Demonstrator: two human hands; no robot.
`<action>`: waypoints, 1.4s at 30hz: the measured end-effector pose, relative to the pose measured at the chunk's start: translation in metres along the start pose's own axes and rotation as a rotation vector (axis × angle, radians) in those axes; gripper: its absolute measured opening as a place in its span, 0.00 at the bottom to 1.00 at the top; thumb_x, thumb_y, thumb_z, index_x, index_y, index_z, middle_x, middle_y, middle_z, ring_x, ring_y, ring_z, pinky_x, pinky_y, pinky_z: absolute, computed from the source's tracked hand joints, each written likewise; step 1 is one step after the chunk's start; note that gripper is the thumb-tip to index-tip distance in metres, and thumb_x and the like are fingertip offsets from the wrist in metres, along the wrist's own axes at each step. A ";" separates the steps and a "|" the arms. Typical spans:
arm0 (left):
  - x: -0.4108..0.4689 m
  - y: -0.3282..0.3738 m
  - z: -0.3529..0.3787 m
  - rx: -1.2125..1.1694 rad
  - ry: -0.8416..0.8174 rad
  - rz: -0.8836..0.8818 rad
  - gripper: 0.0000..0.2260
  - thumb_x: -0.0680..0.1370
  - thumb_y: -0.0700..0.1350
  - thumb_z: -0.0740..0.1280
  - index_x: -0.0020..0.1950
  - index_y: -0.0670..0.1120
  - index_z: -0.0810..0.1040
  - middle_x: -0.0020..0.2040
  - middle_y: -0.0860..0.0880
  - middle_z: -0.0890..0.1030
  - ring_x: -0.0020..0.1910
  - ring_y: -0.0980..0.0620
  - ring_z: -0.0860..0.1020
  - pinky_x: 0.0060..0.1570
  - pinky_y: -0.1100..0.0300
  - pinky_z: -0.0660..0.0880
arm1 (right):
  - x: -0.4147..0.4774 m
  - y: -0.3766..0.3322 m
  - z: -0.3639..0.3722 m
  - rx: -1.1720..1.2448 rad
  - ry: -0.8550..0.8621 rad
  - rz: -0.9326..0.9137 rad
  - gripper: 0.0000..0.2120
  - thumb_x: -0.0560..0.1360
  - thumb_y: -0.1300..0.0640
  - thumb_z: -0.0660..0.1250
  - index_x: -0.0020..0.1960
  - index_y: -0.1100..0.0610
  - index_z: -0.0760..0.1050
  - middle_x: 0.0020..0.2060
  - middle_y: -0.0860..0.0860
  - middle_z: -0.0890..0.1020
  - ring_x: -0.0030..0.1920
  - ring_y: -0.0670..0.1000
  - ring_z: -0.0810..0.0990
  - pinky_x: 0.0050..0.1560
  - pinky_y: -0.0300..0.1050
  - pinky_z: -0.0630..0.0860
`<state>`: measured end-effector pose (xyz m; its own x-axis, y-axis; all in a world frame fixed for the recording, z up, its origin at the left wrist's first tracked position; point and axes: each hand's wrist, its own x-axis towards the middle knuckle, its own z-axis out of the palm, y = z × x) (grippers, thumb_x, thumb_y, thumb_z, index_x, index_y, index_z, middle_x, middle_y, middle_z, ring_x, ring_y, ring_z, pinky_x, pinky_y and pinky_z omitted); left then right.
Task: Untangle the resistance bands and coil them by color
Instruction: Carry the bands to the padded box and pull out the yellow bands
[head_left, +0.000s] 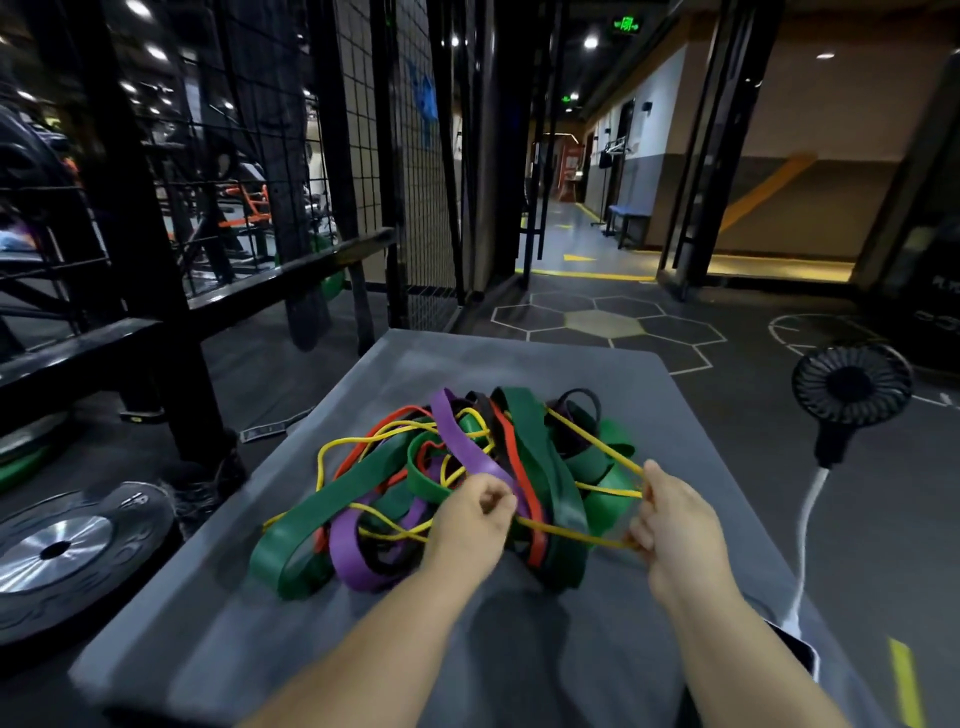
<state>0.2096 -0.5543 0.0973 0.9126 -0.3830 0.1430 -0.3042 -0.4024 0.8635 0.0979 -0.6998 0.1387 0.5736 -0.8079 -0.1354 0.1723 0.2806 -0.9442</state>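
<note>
Head view: tangled heap of green, purple, red and black rubber loop bands (467, 478) lies mid grey table (519, 358). Thin yellow rubber band (597, 452) is pinched by left hand (475, 519) and right hand (670, 525), fingers closed. Light, stretchy, grippy, likely snagging; free outer loops are best gripped.

Both forearms are cut off by the bottom edge. The weight plate (62, 561) is cropped at the left edge. Black bands (574, 405) are mostly buried under the green bands (530, 431). The right hand (670, 525) is blurred, so its grip on the yellow band (587, 538) cannot be judged.
</note>
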 end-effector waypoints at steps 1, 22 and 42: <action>0.002 -0.002 -0.008 0.117 0.092 0.008 0.01 0.77 0.49 0.67 0.48 0.54 0.77 0.48 0.55 0.80 0.52 0.52 0.78 0.51 0.59 0.72 | 0.003 0.000 -0.004 -0.059 -0.010 -0.012 0.16 0.81 0.55 0.62 0.36 0.54 0.63 0.21 0.47 0.58 0.19 0.46 0.57 0.19 0.35 0.60; -0.009 -0.110 -0.121 0.630 0.164 -0.125 0.17 0.78 0.54 0.63 0.66 0.53 0.71 0.63 0.50 0.73 0.64 0.47 0.70 0.62 0.55 0.67 | -0.029 0.105 0.153 -1.270 -0.797 -0.361 0.20 0.80 0.53 0.62 0.72 0.55 0.70 0.67 0.53 0.75 0.67 0.52 0.72 0.67 0.42 0.65; 0.008 -0.089 -0.162 0.595 0.169 -0.387 0.23 0.82 0.58 0.52 0.76 0.54 0.61 0.77 0.54 0.58 0.73 0.42 0.61 0.68 0.46 0.61 | -0.026 0.047 0.100 -0.106 -0.384 -0.376 0.21 0.74 0.65 0.67 0.25 0.53 0.66 0.25 0.45 0.64 0.28 0.43 0.63 0.29 0.37 0.62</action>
<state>0.2883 -0.3870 0.1004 1.0000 -0.0072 -0.0048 -0.0041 -0.8850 0.4655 0.1711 -0.6139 0.1278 0.7427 -0.5893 0.3181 0.3519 -0.0606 -0.9341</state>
